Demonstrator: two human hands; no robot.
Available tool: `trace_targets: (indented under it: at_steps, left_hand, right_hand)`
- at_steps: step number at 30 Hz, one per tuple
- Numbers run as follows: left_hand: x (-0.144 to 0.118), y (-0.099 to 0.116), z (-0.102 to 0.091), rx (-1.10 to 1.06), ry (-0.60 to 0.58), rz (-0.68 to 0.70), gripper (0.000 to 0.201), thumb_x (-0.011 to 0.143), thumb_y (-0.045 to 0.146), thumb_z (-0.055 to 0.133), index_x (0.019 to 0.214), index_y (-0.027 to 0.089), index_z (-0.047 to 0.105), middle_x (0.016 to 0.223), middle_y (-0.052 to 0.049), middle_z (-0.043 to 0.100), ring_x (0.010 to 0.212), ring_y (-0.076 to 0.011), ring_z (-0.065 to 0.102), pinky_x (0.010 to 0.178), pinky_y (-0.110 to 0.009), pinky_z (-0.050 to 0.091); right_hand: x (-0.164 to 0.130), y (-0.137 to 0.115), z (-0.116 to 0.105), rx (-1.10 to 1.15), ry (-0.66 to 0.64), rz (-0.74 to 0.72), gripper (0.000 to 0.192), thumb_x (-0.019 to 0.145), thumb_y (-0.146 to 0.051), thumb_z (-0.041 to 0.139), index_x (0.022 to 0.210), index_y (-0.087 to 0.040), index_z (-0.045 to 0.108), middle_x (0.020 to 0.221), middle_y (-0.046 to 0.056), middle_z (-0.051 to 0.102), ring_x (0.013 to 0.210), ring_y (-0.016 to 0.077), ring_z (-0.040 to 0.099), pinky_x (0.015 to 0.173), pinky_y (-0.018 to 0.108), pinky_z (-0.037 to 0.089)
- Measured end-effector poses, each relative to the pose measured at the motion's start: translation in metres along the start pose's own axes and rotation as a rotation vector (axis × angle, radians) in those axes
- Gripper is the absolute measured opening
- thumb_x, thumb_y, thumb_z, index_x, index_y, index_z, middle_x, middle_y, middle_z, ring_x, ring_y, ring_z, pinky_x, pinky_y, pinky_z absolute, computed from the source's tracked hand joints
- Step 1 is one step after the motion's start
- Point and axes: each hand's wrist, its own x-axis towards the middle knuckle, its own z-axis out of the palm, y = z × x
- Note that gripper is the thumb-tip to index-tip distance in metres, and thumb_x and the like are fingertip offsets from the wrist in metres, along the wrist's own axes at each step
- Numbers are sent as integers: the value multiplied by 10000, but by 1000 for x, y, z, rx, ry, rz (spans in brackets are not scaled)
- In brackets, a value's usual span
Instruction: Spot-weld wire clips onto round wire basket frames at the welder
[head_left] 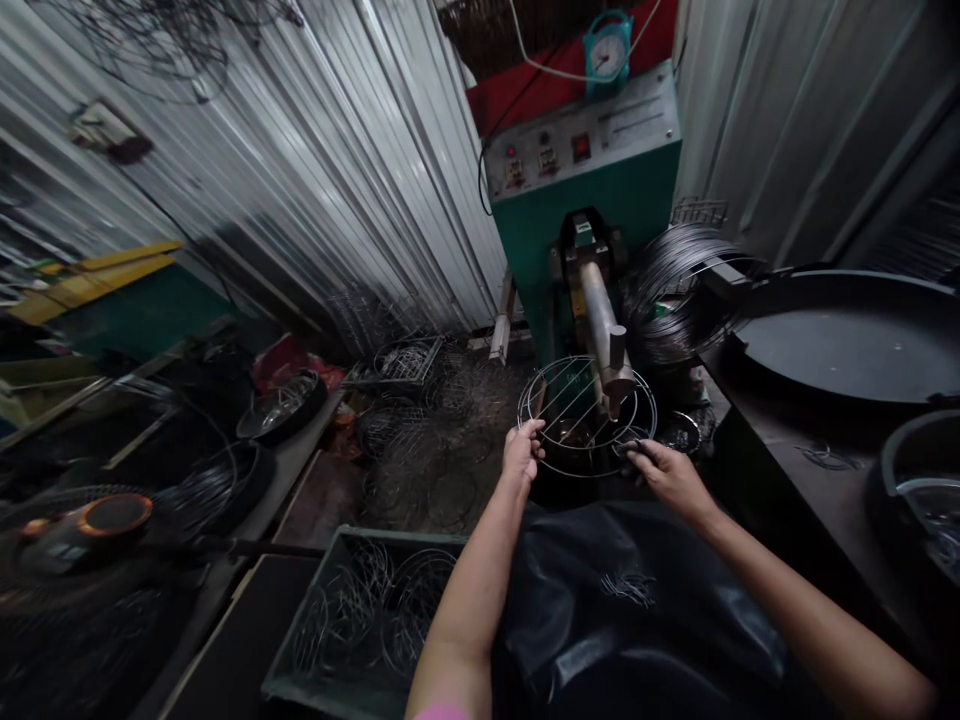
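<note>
A round wire rack (564, 447), made of rings with thin bars across, is held tilted below the electrode arm (604, 330) of a green spot welding machine (517, 230). My left hand (523, 452) is closed on the rack's left rim. At the rack's lower right, my right hand (670, 475) is closed in a pinch by the rim; a small dark piece shows at its fingertips, too unclear to name. Several short bent wire pieces (628, 588) lie on the black apron (570, 545) over my lap.
Left of me stands a green crate (337, 600) of wire rings. A wire coil (675, 290) hangs right of the machine. A large black pan (847, 335) and a black tub (892, 480) stand on the right-hand bench. Wire parts cover the floor ahead.
</note>
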Motion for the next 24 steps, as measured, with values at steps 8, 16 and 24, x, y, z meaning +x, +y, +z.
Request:
trace_targets:
  at_steps: [8, 16, 24]
  left_hand:
    - [5, 5, 0, -11, -13, -6, 313, 496, 247, 720, 651, 162, 462, 513, 99, 356, 373, -3, 273, 346, -157, 204]
    - [3, 3, 3, 17, -7, 51, 305, 478, 237, 704, 604, 167, 435, 494, 99, 344, 374, -11, 278, 338, -159, 198]
    - [5, 4, 5, 21, -3, 49, 308, 469, 246, 721, 605, 160, 458, 490, 96, 355, 377, -13, 294, 339, -157, 193]
  right_hand:
    - [2, -14, -5, 41, 117, -73, 341, 771, -525, 588, 891, -212, 653, 773, 51, 670, 645, 196, 611, 592, 318, 525]
    - [7, 3, -1, -64, -2, -6, 322, 738, -503, 587, 823, -201, 659, 614, 18, 647, 480, 160, 549, 454, 277, 454]
    - [8, 0, 0, 16, 37, -26, 349, 737, -513, 602, 834, -182, 651, 671, 42, 666, 566, 190, 610, 446, 267, 455]
